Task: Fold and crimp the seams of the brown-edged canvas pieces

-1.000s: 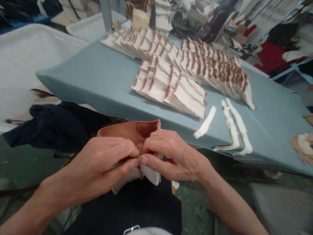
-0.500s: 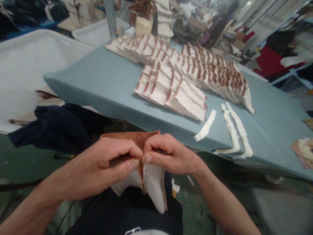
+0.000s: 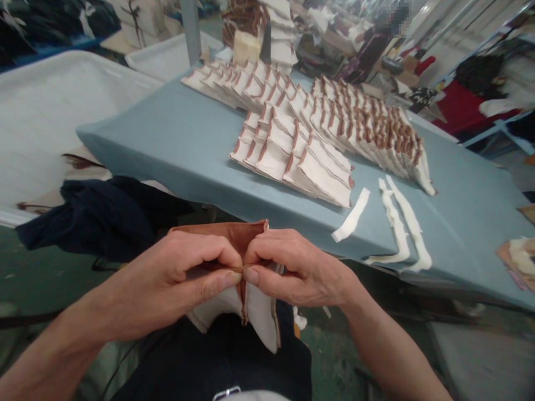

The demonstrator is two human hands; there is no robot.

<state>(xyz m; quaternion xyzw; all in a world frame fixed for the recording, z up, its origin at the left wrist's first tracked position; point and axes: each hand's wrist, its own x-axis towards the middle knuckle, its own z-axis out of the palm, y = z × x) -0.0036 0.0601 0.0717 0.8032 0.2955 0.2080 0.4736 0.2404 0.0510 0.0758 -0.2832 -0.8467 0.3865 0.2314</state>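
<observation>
Above my lap I hold a sewn piece point(image 3: 261, 312), brown on one face and whitish on the other, with a seam running down its middle. My left hand point(image 3: 196, 273) pinches its edge at the seam between thumb and index finger. Right beside it, my right hand point(image 3: 288, 267) pinches the same edge, the two thumb tips almost touching. The brown face point(image 3: 225, 231) shows behind my fingers, and whitish flaps hang below them. Part of the piece is hidden behind both hands.
A blue-covered table point(image 3: 159, 139) stands ahead, bearing overlapping rows of similar whitish pieces point(image 3: 280, 147) with brown edges. White strips point(image 3: 353, 214) lie near its front edge. To the left are a white bin point(image 3: 62, 94) and dark blue cloth point(image 3: 96, 217).
The held piece has risen slightly, its lower flaps shifting up and a little left. My right wrist has moved slightly right and down. Both hands keep their pinch.
</observation>
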